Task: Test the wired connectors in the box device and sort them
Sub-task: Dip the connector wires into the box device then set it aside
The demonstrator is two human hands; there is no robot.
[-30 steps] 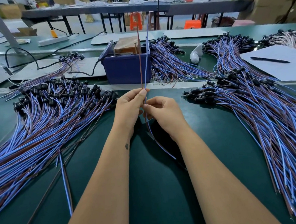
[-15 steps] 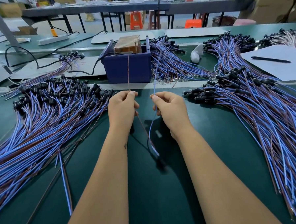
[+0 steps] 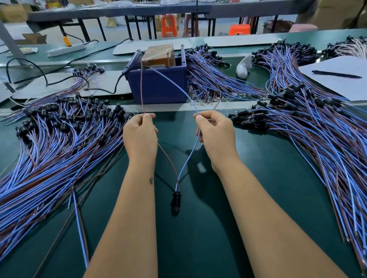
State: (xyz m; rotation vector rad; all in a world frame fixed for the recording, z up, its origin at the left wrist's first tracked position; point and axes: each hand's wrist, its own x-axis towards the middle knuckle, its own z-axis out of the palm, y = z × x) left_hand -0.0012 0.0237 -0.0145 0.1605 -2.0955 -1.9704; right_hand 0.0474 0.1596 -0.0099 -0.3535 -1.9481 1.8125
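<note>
One wired connector hangs between my hands, its black plug (image 3: 175, 199) dangling low over the green mat. My left hand (image 3: 140, 135) pinches its brown wire (image 3: 142, 88), and my right hand (image 3: 215, 129) pinches its blue wire (image 3: 175, 85). Both wire ends reach up to the top of the blue box device (image 3: 158, 85), which holds a brown block (image 3: 158, 55) with upright pins. A big pile of connectors (image 3: 57, 132) lies at the left and another pile (image 3: 318, 127) at the right.
More wire bundles (image 3: 213, 77) lie behind the box on the right. A black cable (image 3: 47, 79) runs from the box leftward over white pads. A white sheet with a black pen (image 3: 336, 74) sits far right, a white bottle (image 3: 243, 66) near it.
My hands have moved apart, splitting the brown and blue wires into a V. The wire tips have dropped from above the box to its top, and the plug now hangs lower.
</note>
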